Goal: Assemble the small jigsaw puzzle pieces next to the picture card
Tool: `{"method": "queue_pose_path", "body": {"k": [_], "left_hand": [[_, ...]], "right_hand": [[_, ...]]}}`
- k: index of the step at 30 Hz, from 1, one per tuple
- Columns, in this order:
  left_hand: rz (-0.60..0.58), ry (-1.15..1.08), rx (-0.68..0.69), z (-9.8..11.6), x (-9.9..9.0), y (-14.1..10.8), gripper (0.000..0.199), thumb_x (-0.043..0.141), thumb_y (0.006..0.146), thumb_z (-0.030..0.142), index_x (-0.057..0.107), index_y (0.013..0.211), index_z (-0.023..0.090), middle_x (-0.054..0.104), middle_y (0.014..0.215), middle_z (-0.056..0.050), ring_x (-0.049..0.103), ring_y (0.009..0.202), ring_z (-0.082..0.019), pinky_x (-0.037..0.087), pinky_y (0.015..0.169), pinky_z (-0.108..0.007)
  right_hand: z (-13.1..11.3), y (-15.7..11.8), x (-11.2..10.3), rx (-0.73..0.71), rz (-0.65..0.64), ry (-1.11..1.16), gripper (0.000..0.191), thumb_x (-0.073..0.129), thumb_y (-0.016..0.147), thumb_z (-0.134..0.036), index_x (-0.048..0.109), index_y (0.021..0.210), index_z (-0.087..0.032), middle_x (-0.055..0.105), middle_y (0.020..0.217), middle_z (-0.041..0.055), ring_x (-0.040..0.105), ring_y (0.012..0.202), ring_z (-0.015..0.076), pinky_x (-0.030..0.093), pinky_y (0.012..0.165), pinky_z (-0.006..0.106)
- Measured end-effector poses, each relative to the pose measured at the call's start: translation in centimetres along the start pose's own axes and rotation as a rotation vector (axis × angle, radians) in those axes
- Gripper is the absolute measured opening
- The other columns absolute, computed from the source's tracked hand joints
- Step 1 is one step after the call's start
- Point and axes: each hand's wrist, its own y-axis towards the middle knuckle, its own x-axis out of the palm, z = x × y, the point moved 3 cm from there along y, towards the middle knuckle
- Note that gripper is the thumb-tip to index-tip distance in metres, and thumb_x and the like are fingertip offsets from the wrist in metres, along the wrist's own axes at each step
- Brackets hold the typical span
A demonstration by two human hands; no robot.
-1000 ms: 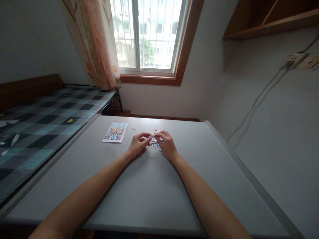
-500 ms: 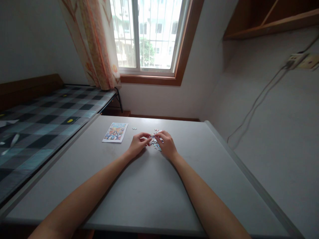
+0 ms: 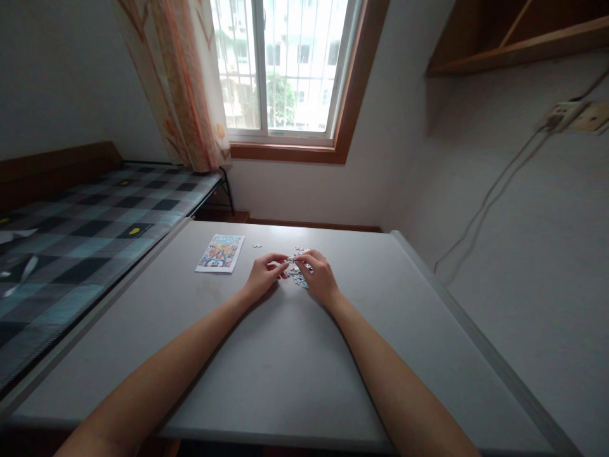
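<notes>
Over a small pile of jigsaw puzzle pieces (image 3: 299, 278), my two hands meet fingertip to fingertip. My left hand (image 3: 264, 274) pinches a small puzzle piece (image 3: 291, 259) between thumb and fingers from the left. From the right, my right hand (image 3: 320, 271) pinches at the same spot; whether it is one piece or two joined is too small to tell. Part of the pile is hidden behind my fingers. A single loose puzzle piece (image 3: 257, 245) lies apart, beyond my left hand. The printed picture card (image 3: 220, 254) with a colourful cartoon lies flat to the left.
The white table (image 3: 276, 374) has a raised edge on each side. A bed with a checked cover (image 3: 109, 216) stands along the left. Ahead are a curtain (image 3: 183, 95) and a barred window (image 3: 299, 70). A cable (image 3: 485, 203) hangs from a wall socket (image 3: 564, 115) at right.
Hardly anything differs. Both hands keep their pinch over the pile, with at most a tiny shift at the fingertips.
</notes>
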Motion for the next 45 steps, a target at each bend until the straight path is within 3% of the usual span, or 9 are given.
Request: {"method": "queue_pose_path", "body": {"k": [45], "left_hand": [[-0.022,0.021,0.034,0.38,0.21,-0.11,0.043,0.074,0.071,0.041,0.067,0.105,0.014,0.066,0.078,-0.002,0.062,0.056,-0.011,0.049,0.052,-0.021]], "right_hand": [[-0.63,-0.06,0.05,-0.038,-0.063,0.031,0.011,0.058,0.089,-0.024,0.066,0.082,-0.021,0.061,0.083,0.0037,0.059,0.078,0.0172,0.049,0.077,0.031]]}}
